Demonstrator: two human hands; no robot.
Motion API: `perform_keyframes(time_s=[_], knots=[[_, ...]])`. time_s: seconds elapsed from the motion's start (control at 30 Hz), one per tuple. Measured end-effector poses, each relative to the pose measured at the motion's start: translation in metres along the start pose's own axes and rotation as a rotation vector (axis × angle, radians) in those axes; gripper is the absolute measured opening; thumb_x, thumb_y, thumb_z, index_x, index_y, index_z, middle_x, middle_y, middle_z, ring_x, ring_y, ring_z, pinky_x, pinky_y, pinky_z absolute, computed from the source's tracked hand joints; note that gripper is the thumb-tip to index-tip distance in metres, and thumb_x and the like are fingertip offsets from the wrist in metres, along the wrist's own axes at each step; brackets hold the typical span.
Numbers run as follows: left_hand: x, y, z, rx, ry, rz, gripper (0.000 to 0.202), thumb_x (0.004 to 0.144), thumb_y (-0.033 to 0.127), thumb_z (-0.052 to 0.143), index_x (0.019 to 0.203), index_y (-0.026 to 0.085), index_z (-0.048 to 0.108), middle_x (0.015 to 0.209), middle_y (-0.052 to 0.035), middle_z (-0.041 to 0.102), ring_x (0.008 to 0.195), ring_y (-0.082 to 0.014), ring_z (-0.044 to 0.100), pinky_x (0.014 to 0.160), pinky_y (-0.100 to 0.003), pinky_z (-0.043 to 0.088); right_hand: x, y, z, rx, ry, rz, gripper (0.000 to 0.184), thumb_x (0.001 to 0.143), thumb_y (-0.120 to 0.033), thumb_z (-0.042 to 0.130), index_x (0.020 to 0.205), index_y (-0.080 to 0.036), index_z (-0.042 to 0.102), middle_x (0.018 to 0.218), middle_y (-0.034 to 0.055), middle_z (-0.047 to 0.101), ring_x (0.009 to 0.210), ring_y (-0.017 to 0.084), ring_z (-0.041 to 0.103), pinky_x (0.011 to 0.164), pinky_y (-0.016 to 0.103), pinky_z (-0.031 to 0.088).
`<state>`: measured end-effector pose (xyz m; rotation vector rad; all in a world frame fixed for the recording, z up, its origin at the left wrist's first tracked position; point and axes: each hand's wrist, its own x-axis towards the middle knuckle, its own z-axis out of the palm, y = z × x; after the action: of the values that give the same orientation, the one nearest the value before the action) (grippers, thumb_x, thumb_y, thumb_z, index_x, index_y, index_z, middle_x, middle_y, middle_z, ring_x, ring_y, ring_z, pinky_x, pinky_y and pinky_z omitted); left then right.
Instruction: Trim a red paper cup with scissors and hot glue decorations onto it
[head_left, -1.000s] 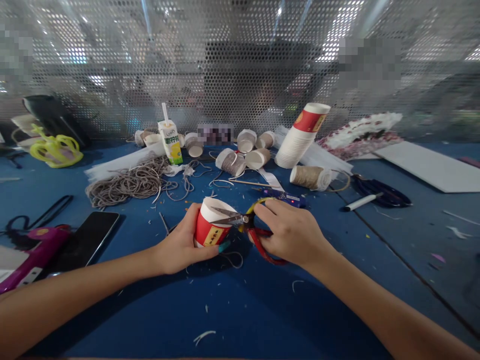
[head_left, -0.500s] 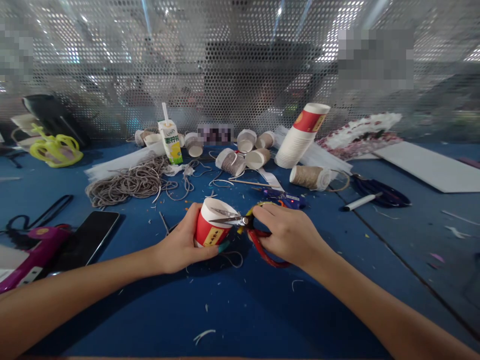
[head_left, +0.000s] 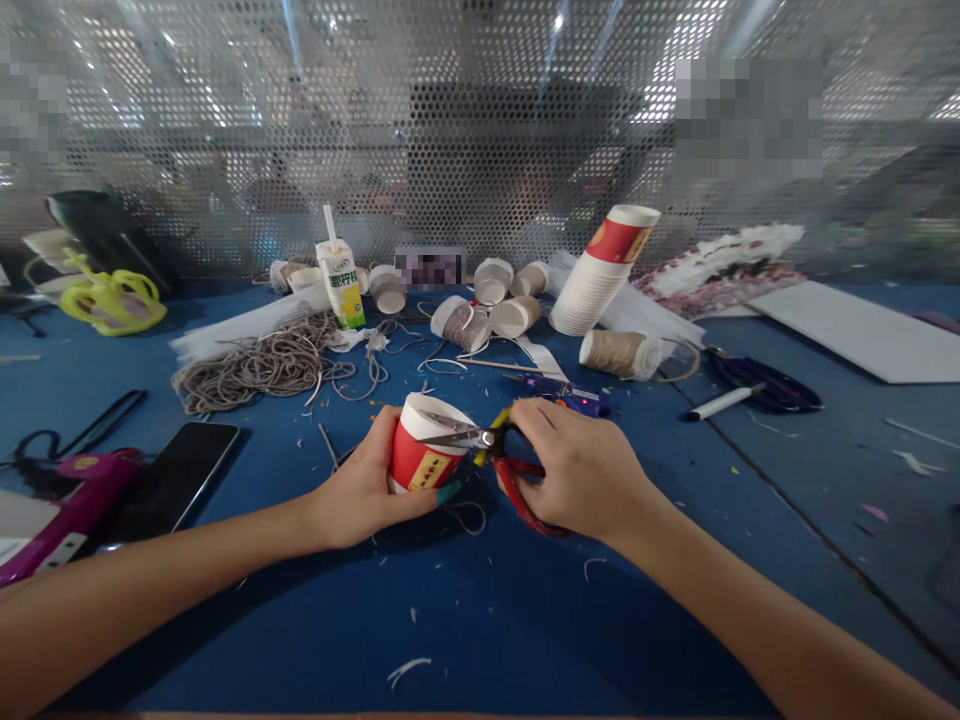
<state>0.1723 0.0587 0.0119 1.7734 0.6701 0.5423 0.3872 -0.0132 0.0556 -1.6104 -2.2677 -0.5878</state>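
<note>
My left hand is wrapped round a red and white paper cup, thumb at the front and fingers behind it. The cup is tilted, its open rim up. In my right hand is a pair of scissors with red handles, the fingers closed about the grips. The parted blades lie at the cup's rim, one over the opening and the other across the outside of the wall. Below the cup a thin loop of cord lies on the blue table.
Behind my hands lie several twine-wrapped cups, a glue gun and a bundle of grey cord. A leaning stack of paper cups and a drink carton stand further back. At left is a phone; at right, a marker.
My right hand has shifted slightly on the scissors, and the red handle has swung a little to the left. The cup has turned slightly in my left hand.
</note>
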Motion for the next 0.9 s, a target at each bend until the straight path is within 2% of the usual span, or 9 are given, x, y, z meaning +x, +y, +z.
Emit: perform_keyframes(time_s=[0.13, 0.67, 0.9], knots=[[-0.0004, -0.0006, 0.0001, -0.004, -0.003, 0.013, 0.064, 0.073, 0.031, 0.067, 0.123, 0.023, 0.028, 0.116, -0.0090, 0.053, 0.101, -0.0243, 0.055, 0.088, -0.043, 0.046, 0.0005, 0.0002, -0.0010, -0.010, -0.030, 0.011, 0.025, 0.072, -0.028, 0.047, 0.091, -0.013, 0.055, 0.076, 0.0077, 0.063, 0.069, 0.020, 0.058, 0.050, 0.026, 0.035], [-0.0003, 0.0019, 0.0003, 0.075, 0.019, 0.005, 0.065, 0.071, 0.031, 0.067, 0.123, 0.023, 0.028, 0.112, -0.0085, 0.054, 0.100, -0.0245, 0.055, 0.087, -0.045, 0.046, 0.0017, 0.0023, -0.0022, -0.086, -0.051, 0.057, 0.033, 0.074, -0.034, 0.048, 0.098, -0.014, 0.059, 0.073, 0.0076, 0.060, 0.067, 0.020, 0.055, 0.050, 0.026, 0.030], [-0.0011, 0.0035, 0.0004, 0.090, 0.000, 0.017, 0.059, 0.072, 0.028, 0.066, 0.119, 0.022, 0.030, 0.110, -0.0075, 0.053, 0.098, -0.0227, 0.054, 0.088, -0.043, 0.045, 0.0014, 0.0038, -0.0012, 0.018, -0.141, -0.020, 0.028, 0.075, -0.033, 0.048, 0.095, -0.016, 0.059, 0.072, 0.0056, 0.060, 0.064, 0.016, 0.053, 0.051, 0.024, 0.029]])
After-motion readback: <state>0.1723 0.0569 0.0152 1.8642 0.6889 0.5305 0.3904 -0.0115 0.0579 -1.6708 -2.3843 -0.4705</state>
